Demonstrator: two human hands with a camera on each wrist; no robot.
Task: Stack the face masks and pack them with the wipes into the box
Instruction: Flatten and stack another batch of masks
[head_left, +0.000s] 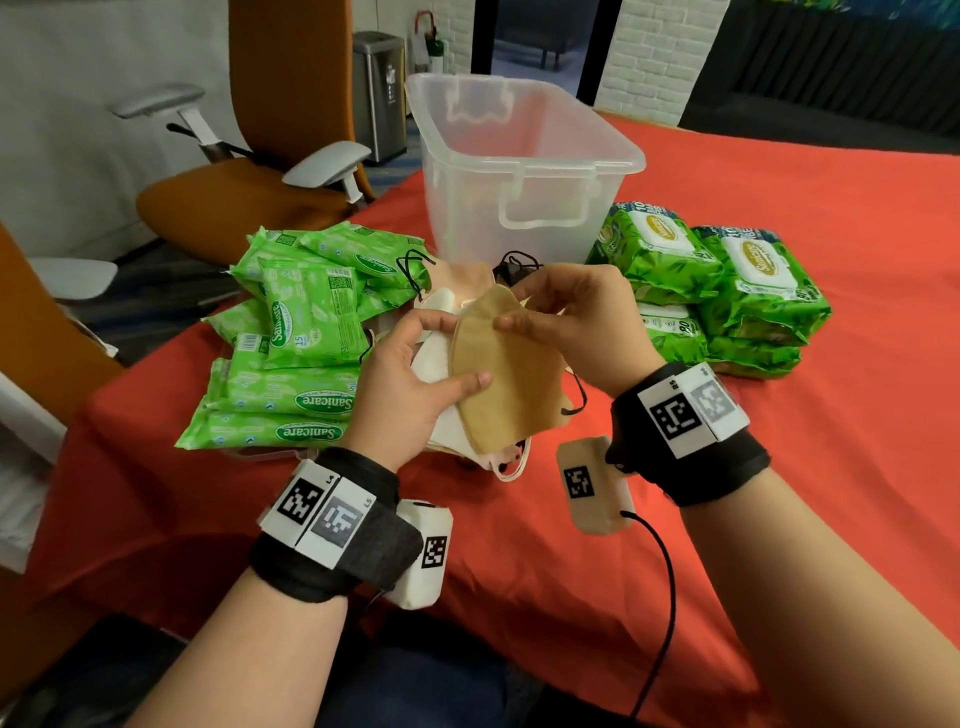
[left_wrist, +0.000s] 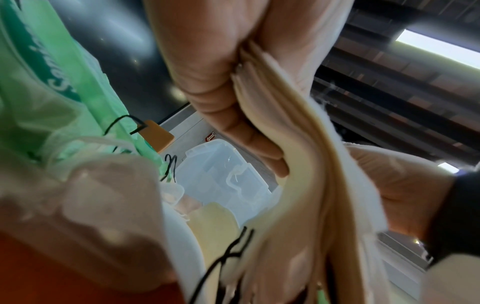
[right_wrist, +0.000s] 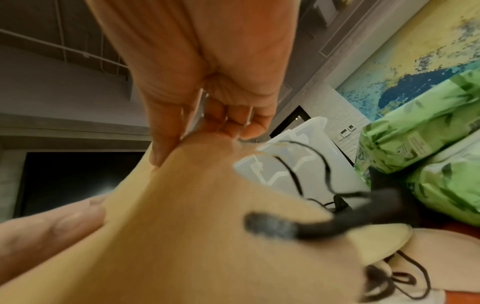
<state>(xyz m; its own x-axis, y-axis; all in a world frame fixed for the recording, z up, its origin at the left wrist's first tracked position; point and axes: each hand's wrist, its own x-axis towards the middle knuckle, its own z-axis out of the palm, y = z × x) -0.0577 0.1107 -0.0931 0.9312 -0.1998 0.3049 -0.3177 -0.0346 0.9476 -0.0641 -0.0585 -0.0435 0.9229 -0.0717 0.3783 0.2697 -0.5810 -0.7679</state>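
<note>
Nearest the camera, at the bottom of the head view, two forearms with black wrist straps are reaching in over the red tablecloth (head_left: 779, 322). At the centre of the frame the left hand (head_left: 410, 395) is gripping a stack of face masks (head_left: 506, 384), its thumb lying across the tan top mask and its fingers curling underneath; the left wrist view is showing those fingers (left_wrist: 233, 131) bent against the edges of several tan and white layers, so they are clamped on the stack. The right hand (head_left: 576, 317) is pinching the upper edge of the same top mask, thumb on its face and fingers curled behind it; in the right wrist view the thumb and fingertips (right_wrist: 249, 127) are closing together on the tan cloth. More masks in white and pale pink are lying under the held stack, their black ear loops trailing toward the frame's centre. To the left of the hands, slim green wipe packs (head_left: 296, 353) are lying in a loose heap. To the right, thicker green wipe packs (head_left: 727, 291) are sitting piled two high. Behind the hands, at upper centre, the clear plastic box (head_left: 524, 171) is standing upright with no lid on. At the upper left, an orange office chair (head_left: 270, 171) is standing beside the table.
</note>
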